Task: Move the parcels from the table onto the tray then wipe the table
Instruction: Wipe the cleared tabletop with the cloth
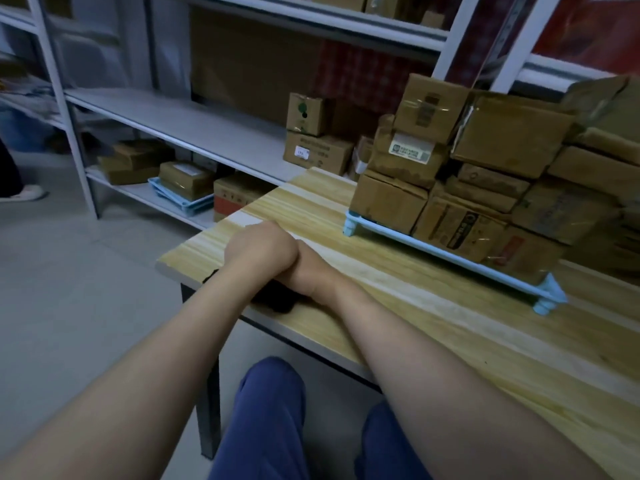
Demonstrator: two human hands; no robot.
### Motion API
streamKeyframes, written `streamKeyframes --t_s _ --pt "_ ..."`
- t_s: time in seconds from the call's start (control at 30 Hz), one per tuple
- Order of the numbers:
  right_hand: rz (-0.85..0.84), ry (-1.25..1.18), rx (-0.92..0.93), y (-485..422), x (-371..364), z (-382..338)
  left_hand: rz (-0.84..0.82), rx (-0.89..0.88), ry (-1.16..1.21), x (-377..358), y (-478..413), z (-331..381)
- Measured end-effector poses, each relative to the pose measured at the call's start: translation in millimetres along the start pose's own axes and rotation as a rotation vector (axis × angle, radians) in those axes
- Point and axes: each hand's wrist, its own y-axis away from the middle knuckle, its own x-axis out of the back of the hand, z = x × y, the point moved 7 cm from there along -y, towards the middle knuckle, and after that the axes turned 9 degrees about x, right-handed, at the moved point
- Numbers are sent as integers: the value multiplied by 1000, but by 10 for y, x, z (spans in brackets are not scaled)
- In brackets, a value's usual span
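Several brown cardboard parcels (460, 188) are stacked on a light blue tray (446, 255) at the right of the wooden table (398, 306). Near the table's left corner lies a black cloth (277, 301), pressed under both my hands. My left hand (259, 251) lies curled over my right hand (304, 273), and their fingers are hidden. Black cloth shows below my right wrist and beside my left wrist.
Grey metal shelves (194, 123) stand behind and left of the table, holding more boxes (317, 133) and blue trays (183, 199). The table's front edge runs above my blue-trousered knees (266, 420). A person's shoe (24, 194) is on the floor at far left.
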Motion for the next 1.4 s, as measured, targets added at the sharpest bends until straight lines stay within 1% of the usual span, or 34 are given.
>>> streamKeyframes --t_s 0.07,0.2,0.33,0.4,0.47,0.53,0.6,0.63,0.67,0.7,0.73,0.8,0.87,0.93,0.97,1.0,1.1,1.3,1.33,1.4 --pt "25 28 -51 147 173 173 -35 -40 -30 -80 124 174" --pt "126 61 -159 607 649 496 -130 -194 -40 -354 480 710" --pt "282 80 -255 1161 1126 864 -208 -367 -3 -691 872 1315" --pt "384 93 -332 1533 1376 1045 -309 -453 80 -925 1109 1608" --pt "508 128 -399 1923 1621 1220 -450 -528 207 -1170 1363 1871" --pt "643 266 -495 2285 1844 1410 -524 -600 273 -1324 1576 2063" --pt "810 494 -693 2628 2061 1558 -482 -656 270 -1373 1642 2222" --pt "870 594 -811 2766 2151 1605 -452 -669 251 -1396 1621 2290" --pt "886 627 -872 2798 2193 1629 -405 -658 219 -1377 1555 2289" --pt "856 619 -886 2753 2208 1657 -361 -633 169 -1368 1474 2269" --pt "784 589 -855 2615 2191 1668 -324 -596 107 -1364 1378 2238" --pt "580 537 -696 2179 2074 1673 -279 -527 -5 -1392 1169 2168" --pt "357 455 -531 1788 1866 1640 -283 -464 -70 -1426 1005 2081" --pt "162 433 -494 1606 1758 1721 -298 -423 -122 -1468 889 2026" --pt "123 461 -515 1598 1779 1777 -297 -412 -137 -1483 853 2013" --pt "122 501 -544 1613 1829 1828 -288 -406 -143 -1494 830 2017" --pt "210 552 -670 1747 2015 1948 -282 -407 -150 -1534 866 2103" --pt "358 594 -925 2427 2307 2116 -306 -480 -141 -1651 1127 2297" --pt "355 593 -930 2488 2315 2098 -306 -478 -136 -1666 1142 2290" --pt "326 590 -831 2502 2253 1944 -298 -465 -134 -1667 1148 2266"
